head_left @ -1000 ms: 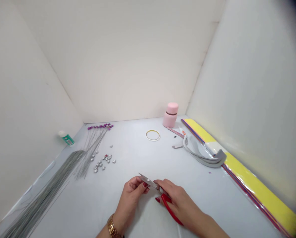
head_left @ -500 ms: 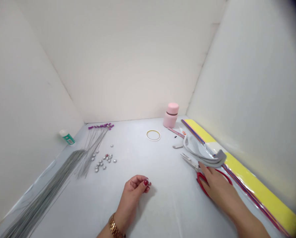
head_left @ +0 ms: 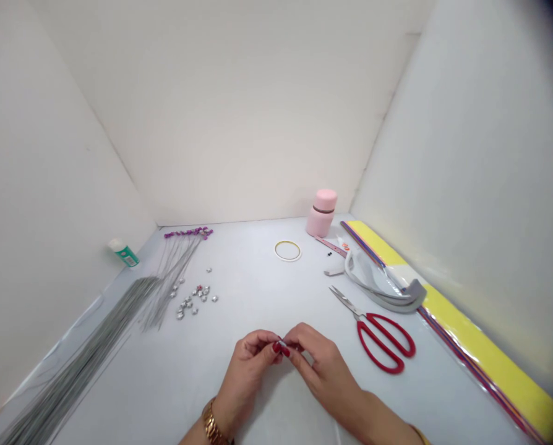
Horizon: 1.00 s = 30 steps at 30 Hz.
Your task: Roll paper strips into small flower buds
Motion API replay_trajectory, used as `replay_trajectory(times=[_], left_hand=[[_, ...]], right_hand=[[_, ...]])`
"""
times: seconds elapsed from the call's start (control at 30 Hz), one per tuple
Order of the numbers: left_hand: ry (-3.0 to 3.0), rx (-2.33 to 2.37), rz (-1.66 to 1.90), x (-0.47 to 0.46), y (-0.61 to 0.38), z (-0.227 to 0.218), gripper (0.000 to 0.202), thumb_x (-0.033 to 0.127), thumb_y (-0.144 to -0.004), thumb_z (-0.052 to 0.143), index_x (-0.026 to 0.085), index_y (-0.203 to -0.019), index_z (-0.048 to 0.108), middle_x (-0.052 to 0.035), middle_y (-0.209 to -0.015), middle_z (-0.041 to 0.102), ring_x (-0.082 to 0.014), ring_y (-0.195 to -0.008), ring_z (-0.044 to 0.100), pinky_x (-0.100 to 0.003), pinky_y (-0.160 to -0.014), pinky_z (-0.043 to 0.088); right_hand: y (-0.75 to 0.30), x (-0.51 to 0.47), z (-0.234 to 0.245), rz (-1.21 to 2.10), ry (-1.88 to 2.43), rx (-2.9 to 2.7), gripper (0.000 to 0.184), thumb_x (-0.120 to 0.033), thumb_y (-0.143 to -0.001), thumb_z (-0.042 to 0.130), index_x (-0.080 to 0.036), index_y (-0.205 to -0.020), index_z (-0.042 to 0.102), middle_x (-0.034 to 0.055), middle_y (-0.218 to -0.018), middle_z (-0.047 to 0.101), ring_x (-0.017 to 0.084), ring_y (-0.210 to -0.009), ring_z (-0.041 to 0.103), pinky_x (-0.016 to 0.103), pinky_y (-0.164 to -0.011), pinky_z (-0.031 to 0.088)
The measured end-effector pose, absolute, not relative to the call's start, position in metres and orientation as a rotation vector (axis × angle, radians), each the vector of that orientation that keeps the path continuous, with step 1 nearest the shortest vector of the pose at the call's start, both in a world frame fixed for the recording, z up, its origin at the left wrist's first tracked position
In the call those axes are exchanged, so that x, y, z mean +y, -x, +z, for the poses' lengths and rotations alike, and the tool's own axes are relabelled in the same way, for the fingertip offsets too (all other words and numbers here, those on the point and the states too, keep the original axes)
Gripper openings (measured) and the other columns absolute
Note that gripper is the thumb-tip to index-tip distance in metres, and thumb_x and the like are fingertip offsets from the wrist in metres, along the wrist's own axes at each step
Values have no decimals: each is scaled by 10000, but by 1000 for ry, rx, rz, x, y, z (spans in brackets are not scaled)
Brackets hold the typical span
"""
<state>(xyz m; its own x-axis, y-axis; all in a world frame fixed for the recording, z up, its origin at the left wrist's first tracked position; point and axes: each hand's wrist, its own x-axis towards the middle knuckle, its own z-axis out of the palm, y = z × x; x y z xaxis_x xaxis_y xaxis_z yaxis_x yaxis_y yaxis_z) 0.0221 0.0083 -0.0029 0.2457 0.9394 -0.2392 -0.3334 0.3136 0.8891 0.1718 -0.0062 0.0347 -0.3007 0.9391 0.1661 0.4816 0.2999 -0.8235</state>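
Note:
My left hand (head_left: 251,364) and my right hand (head_left: 320,368) meet low in the middle of the white table (head_left: 258,290). Their fingertips pinch together on one tiny piece between them, too small to name. A gold watch sits on my left wrist. Red-handled scissors (head_left: 378,330) lie flat on the table to the right of my right hand, blades pointing away to the left, and nothing touches them.
A bundle of thin silver wires (head_left: 86,358) runs along the left. Purple-tipped stems (head_left: 184,244), small silver pieces (head_left: 193,300), a green glue bottle (head_left: 124,252), a tape ring (head_left: 287,250), a pink jar (head_left: 321,213), curled grey strips (head_left: 388,287) and yellow sheets (head_left: 471,340) lie around.
My right hand set the scissors down on the right side of the table, let go, and came back to meet my left hand. My left hand has stayed pinched.

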Motion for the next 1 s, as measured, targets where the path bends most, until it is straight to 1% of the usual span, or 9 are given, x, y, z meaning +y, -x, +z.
replay_trajectory(times=[0.1,0.23,0.33,0.47,0.6,0.67,0.77,0.83,1.0], left_hand=[[-821,901,983,8,-22,-2,108,241,-687,676,136,-703,659,-24,-634,640,-120,-616,541,-229,-632,426],[-833,903,955,7,-24,-2,158,290,-723,639,136,-748,662,-23,-612,625,-126,-606,544,-240,-622,431],[-870,933,941,9,-25,-1,161,288,-708,652,129,-729,669,-24,-587,622,-129,-581,542,-238,-596,427],[-925,1001,939,9,-25,1,124,259,-712,651,138,-701,677,-11,-570,619,-120,-568,532,-214,-573,413],[-1075,1069,966,6,-25,2,101,240,-717,643,176,-779,690,-35,-726,673,-162,-697,576,-238,-659,435],[-1112,1091,1002,5,-25,1,74,212,-700,659,185,-756,700,-34,-756,673,-169,-734,576,-237,-689,429],[-905,1022,994,7,-25,1,29,175,-674,685,163,-699,695,-21,-664,653,-143,-668,558,-217,-652,419],[-760,957,962,7,-26,0,46,177,-686,680,146,-719,679,-11,-610,632,-118,-612,543,-205,-621,419],[-565,830,926,4,-29,0,84,179,-715,666,143,-755,603,18,-600,583,-58,-529,509,-157,-557,422]], right_hand=[[-170,-8,27,898,1238,-1818,208,-228,-864,414,-175,-777,595,47,-742,593,163,-717,540,280,-688,421],[-169,-7,22,1361,1179,-1417,217,-322,-850,461,-164,-737,559,14,-660,584,136,-645,541,247,-624,429],[-167,-6,19,1537,1138,-1204,253,-377,-825,494,-154,-713,539,-3,-623,565,106,-564,503,220,-559,407],[-168,-8,13,1465,1193,-1212,244,-360,-799,536,-149,-676,546,-12,-601,544,101,-553,479,211,-541,386],[-170,-10,11,1337,1283,-1285,222,-328,-791,543,-151,-658,548,-26,-567,510,105,-546,466,210,-519,371],[-171,-10,11,1296,1303,-1321,216,-321,-789,547,-148,-660,557,-25,-565,508,105,-542,462,212,-515,369],[-172,-10,10,1327,1255,-1326,224,-331,-805,528,-145,-693,583,-9,-592,544,111,-564,488,218,-535,390],[-173,-10,10,1394,1191,-1284,235,-345,-820,509,-148,-721,590,1,-621,573,112,-580,509,222,-554,408],[-172,-11,10,1461,1130,-1139,164,-320,-775,588,-158,-799,574,-14,-648,573,101,-579,519,222,-562,418]])
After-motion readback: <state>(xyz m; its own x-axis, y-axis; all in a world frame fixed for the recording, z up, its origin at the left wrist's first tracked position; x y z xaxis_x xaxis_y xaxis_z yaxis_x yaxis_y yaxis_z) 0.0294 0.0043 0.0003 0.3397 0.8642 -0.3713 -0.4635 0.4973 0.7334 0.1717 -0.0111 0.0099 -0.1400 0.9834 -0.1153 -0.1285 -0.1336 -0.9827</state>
